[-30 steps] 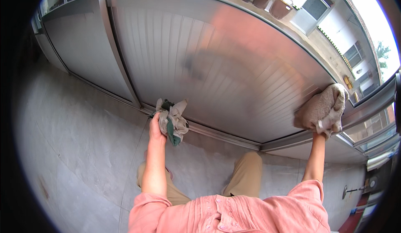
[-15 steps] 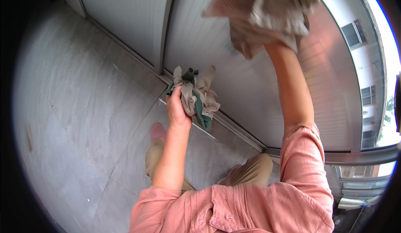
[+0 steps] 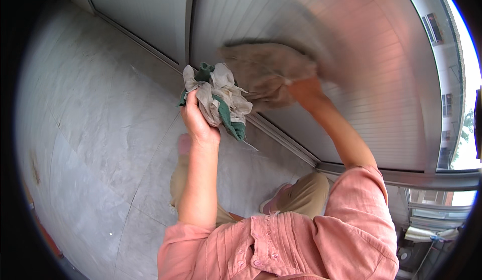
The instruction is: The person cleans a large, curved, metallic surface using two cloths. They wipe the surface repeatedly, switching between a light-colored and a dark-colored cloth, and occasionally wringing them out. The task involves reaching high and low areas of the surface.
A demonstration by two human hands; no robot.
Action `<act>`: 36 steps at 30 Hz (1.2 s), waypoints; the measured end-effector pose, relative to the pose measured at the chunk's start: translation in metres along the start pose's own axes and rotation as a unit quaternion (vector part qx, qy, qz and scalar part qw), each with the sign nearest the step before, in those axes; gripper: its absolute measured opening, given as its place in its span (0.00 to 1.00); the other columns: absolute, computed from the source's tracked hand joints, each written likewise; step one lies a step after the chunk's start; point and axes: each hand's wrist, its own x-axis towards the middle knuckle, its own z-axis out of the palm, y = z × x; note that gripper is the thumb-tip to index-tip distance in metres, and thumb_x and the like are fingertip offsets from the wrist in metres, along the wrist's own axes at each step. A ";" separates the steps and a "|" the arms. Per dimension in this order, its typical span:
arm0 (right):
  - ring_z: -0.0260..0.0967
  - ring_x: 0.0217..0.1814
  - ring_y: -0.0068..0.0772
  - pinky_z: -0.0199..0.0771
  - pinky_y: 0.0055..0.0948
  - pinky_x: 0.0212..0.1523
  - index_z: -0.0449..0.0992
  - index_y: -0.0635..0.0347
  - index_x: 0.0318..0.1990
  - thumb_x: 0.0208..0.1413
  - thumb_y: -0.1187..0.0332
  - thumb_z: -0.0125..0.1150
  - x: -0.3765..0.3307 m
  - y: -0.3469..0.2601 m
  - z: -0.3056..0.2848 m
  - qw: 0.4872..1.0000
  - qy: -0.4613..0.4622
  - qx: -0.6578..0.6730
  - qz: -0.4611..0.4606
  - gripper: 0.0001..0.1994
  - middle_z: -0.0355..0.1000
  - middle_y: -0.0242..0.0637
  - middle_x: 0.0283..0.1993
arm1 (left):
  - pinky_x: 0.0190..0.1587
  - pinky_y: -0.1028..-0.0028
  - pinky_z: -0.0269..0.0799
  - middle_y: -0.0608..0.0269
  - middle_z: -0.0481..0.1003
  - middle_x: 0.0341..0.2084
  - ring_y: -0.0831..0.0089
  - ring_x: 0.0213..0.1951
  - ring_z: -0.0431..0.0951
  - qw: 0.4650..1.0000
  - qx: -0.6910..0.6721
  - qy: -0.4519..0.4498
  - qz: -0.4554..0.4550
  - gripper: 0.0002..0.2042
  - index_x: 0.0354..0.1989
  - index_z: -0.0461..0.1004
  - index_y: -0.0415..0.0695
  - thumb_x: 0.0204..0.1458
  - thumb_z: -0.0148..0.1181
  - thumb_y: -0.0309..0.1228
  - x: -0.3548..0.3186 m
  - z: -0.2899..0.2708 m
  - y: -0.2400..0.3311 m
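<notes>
Head view, from the left: pale grey tiled floor runs up to a smooth grey metal panel, which a narrow upright metal post closes off on its right. Just below the foot of that post I have my left hand curled round a crumpled bundle of light grey and dark green cloth; it is held clear in front of me, folds spilling over the fingers, much where it was half a second ago.

Directly right of the bundle, partly behind it as I see it, is a broad brown towelling cloth, blurred with motion. My right hand is at its right edge, with the cloth hiding the fingers, so I cannot tell whether they are spread or gripping. Half a second ago this cloth was high up, at the top of my view; now it has come down and leftward, and appears to lie against the lower left of a large ribbed silver metal panel. As I judge it, the wiping stroke has thus reached that panel's low corner, close to the metal floor track.

Farther right, beyond the panel's frame, is a strip of window glass.
</notes>
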 end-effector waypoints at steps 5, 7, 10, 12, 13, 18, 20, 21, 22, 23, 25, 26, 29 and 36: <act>0.70 0.57 0.59 0.70 0.52 0.54 0.76 0.59 0.54 0.53 0.68 0.64 -0.132 0.077 -0.099 0.961 0.158 -0.213 0.082 0.20 0.72 0.51 0.58 | 0.47 0.69 0.75 0.63 0.77 0.42 0.71 0.43 0.78 1.000 -0.018 -0.017 -0.005 0.14 0.49 0.75 0.37 0.60 0.52 0.32 0.006 -0.003 -0.001; 0.63 0.65 0.58 0.65 0.49 0.61 0.75 0.60 0.57 0.57 0.65 0.63 -0.137 0.080 -0.126 0.959 0.138 -0.221 0.109 0.21 0.68 0.52 0.63 | 0.47 0.68 0.76 0.63 0.78 0.41 0.70 0.43 0.79 0.999 -0.044 -0.015 -0.023 0.13 0.47 0.75 0.38 0.60 0.53 0.32 0.006 -0.002 -0.002; 0.56 0.72 0.47 0.55 0.42 0.69 0.67 0.63 0.64 0.62 0.62 0.56 -0.096 0.088 -0.088 0.935 0.223 -0.205 0.182 0.25 0.63 0.49 0.69 | 0.50 0.68 0.75 0.63 0.78 0.44 0.69 0.46 0.78 1.000 0.002 0.004 0.005 0.16 0.51 0.75 0.42 0.61 0.52 0.37 0.006 -0.003 -0.016; 0.59 0.70 0.44 0.58 0.40 0.67 0.66 0.61 0.65 0.63 0.64 0.52 -0.035 0.096 -0.052 0.942 0.239 -0.137 0.190 0.24 0.64 0.47 0.68 | 0.46 0.72 0.75 0.66 0.78 0.40 0.73 0.42 0.78 1.000 0.012 0.008 0.024 0.13 0.48 0.76 0.41 0.60 0.54 0.33 0.000 0.006 -0.012; 0.62 0.68 0.42 0.64 0.41 0.63 0.66 0.58 0.65 0.63 0.66 0.51 0.013 0.070 -0.049 0.950 0.248 -0.106 0.161 0.23 0.66 0.46 0.66 | 0.46 0.72 0.75 0.65 0.78 0.40 0.73 0.41 0.78 1.000 0.001 0.005 0.024 0.13 0.48 0.76 0.40 0.59 0.54 0.32 -0.002 0.007 -0.008; 0.77 0.32 0.36 0.77 0.36 0.26 0.71 0.42 0.60 0.56 0.69 0.52 0.173 -0.051 -0.054 0.952 0.246 -0.181 0.009 0.22 0.78 0.27 0.46 | 0.46 0.71 0.74 0.65 0.78 0.41 0.73 0.42 0.78 0.995 0.012 0.069 0.067 0.12 0.47 0.76 0.39 0.59 0.54 0.31 -0.014 0.013 -0.001; 0.78 0.35 0.36 0.79 0.34 0.33 0.73 0.44 0.60 0.58 0.68 0.50 0.195 -0.077 -0.031 0.985 0.059 -0.158 -0.036 0.21 0.79 0.32 0.43 | 0.50 0.71 0.73 0.62 0.75 0.44 0.72 0.46 0.76 0.997 0.018 0.045 0.066 0.14 0.52 0.71 0.40 0.59 0.55 0.30 -0.013 0.011 -0.001; 0.78 0.39 0.36 0.77 0.34 0.40 0.74 0.45 0.58 0.59 0.68 0.49 0.190 -0.072 -0.007 0.974 0.115 -0.166 -0.107 0.20 0.79 0.34 0.43 | 0.52 0.71 0.72 0.60 0.73 0.47 0.71 0.48 0.75 0.998 0.017 0.023 0.057 0.18 0.57 0.66 0.40 0.59 0.56 0.29 -0.014 0.012 0.000; 0.77 0.43 0.36 0.76 0.34 0.47 0.75 0.47 0.56 0.59 0.68 0.49 0.175 -0.058 0.029 0.954 0.168 -0.177 -0.171 0.18 0.79 0.37 0.42 | 0.52 0.71 0.72 0.60 0.73 0.47 0.71 0.49 0.74 0.998 0.017 0.017 0.056 0.18 0.57 0.66 0.41 0.60 0.56 0.30 -0.016 0.018 -0.001; 0.76 0.47 0.36 0.74 0.34 0.51 0.76 0.48 0.54 0.60 0.67 0.49 0.149 -0.043 0.068 0.986 0.089 -0.098 -0.098 0.17 0.78 0.37 0.43 | 0.52 0.71 0.72 0.60 0.73 0.47 0.71 0.49 0.74 0.998 0.026 0.010 0.050 0.18 0.57 0.66 0.41 0.60 0.56 0.30 -0.017 0.023 -0.004; 0.74 0.50 0.38 0.72 0.35 0.54 0.78 0.50 0.50 0.60 0.65 0.51 0.099 -0.035 0.079 0.996 0.039 -0.009 -0.086 0.14 0.78 0.36 0.45 | 0.53 0.71 0.71 0.60 0.73 0.47 0.71 0.49 0.75 0.998 0.031 0.021 0.055 0.18 0.57 0.66 0.41 0.60 0.56 0.30 -0.016 0.021 -0.001; 0.75 0.49 0.39 0.72 0.35 0.54 0.78 0.51 0.47 0.60 0.64 0.52 0.076 -0.038 0.059 0.987 0.070 -0.004 -0.144 0.12 0.78 0.35 0.45 | 0.53 0.71 0.71 0.60 0.73 0.47 0.71 0.49 0.75 0.997 0.026 0.030 0.067 0.18 0.57 0.66 0.41 0.60 0.56 0.30 -0.014 0.013 0.003; 0.72 0.53 0.45 0.70 0.43 0.56 0.79 0.56 0.48 0.61 0.65 0.56 -0.013 0.000 0.007 0.999 0.034 0.038 -0.008 0.12 0.76 0.43 0.48 | 0.53 0.70 0.72 0.60 0.73 0.47 0.71 0.49 0.75 0.998 0.029 0.027 0.057 0.18 0.57 0.67 0.41 0.60 0.56 0.31 -0.007 0.012 0.002; 0.67 0.57 0.52 0.66 0.50 0.56 0.74 0.58 0.55 0.57 0.68 0.62 -0.253 0.137 -0.133 0.911 0.122 -0.313 0.241 0.18 0.72 0.47 0.53 | 0.51 0.70 0.72 0.59 0.74 0.45 0.70 0.47 0.76 0.998 0.051 0.005 0.028 0.19 0.55 0.68 0.40 0.58 0.61 0.33 -0.004 0.000 0.001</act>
